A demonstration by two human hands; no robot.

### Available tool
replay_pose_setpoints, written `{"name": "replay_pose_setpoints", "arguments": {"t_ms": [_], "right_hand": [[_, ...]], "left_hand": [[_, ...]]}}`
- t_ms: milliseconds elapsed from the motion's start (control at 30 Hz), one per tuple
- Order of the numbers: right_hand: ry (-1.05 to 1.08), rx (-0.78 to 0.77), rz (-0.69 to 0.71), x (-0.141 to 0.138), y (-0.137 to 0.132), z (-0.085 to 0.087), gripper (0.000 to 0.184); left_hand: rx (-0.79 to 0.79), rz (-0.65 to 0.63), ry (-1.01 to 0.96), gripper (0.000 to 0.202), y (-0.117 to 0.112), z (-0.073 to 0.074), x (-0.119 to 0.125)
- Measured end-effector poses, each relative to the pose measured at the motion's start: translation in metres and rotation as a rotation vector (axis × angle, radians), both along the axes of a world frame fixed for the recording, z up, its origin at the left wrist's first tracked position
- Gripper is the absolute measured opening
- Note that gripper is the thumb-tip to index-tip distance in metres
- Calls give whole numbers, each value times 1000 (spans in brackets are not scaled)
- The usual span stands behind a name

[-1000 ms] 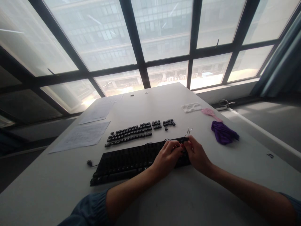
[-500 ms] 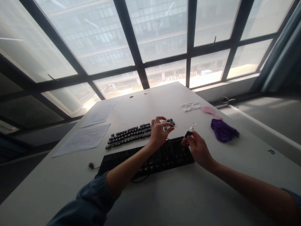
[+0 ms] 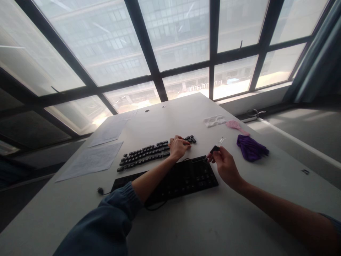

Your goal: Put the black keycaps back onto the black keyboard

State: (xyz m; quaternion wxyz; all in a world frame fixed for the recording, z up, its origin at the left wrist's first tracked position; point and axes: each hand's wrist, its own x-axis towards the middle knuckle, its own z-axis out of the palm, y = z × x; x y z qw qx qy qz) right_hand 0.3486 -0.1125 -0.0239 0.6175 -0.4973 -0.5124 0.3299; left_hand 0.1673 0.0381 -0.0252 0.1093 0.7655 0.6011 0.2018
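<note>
Black keys run crosswise, either side of my nearer left hand, hold unclear; right hand pinches wire puller.

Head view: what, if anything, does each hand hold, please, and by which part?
The right hand holds the wire-pronged tool by its black end; whether the left hand, at the loose keycaps, holds anything cannot be told.

Black is seen on the keyboard, keycaps and tool handle; white on the tabletop, purple on the cloth, pink on the paddle-shaped item, blue on the sleeve.
</note>
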Motion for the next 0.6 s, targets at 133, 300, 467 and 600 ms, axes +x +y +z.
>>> {"name": "replay_pose_setpoints", "arguments": {"t_ms": [133, 300, 467, 600], "right_hand": [[13, 11, 10, 2, 1, -2, 25], [9, 9, 22, 4, 4, -4, 25], [-108, 3, 72, 8, 6, -5, 22], [-277, -31, 140, 9, 4, -8, 19]], "left_hand": [[23, -15, -1, 15, -1, -2, -1], [9, -23, -70, 20, 1, 6, -6], [122, -42, -167, 19, -17, 28, -12], [135, -326, -194, 22, -72, 34, -11]]}}
